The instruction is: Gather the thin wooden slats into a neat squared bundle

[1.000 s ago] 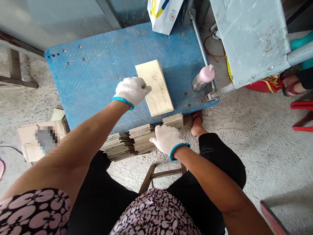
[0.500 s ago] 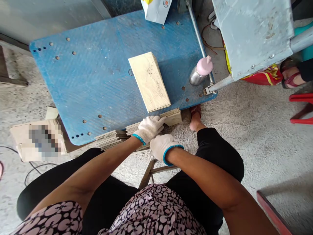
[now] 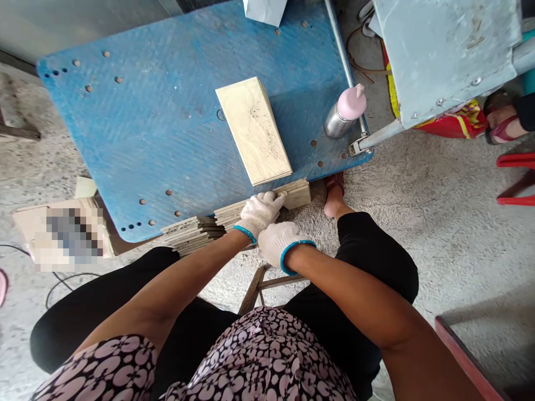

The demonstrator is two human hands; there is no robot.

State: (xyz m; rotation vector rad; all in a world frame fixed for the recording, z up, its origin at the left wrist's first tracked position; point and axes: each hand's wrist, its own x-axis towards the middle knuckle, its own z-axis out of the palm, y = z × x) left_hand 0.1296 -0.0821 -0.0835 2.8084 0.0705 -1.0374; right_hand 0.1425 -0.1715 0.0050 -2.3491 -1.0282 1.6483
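Both of my hands wear white knit gloves with blue cuffs. My left hand (image 3: 263,210) is closed over the upper edges of a stack of thin wooden boards (image 3: 229,216), beside the table's front edge. Close below it, my right hand (image 3: 279,244) is curled at the near side of the boards; its fingertips and anything in them are hidden. More thin boards (image 3: 298,195) show just right of my left hand. Another stack of boards (image 3: 190,233) stands to the left. On the blue table lies a short pile of pale wooden boards (image 3: 254,133) with dark marks on top.
The blue table (image 3: 146,128) has drilled holes. A steel bottle with a pink lid (image 3: 345,111) stands at its right, beside a metal bar. A grey metal panel (image 3: 447,55) overhangs the right side. A cardboard box (image 3: 106,223) sits left; a wooden stool frame (image 3: 254,287) is below my hands.
The view has shifted slightly, so the table sits a little higher and further left. My hands stay at the boards, with only a small shift of the left fingers.
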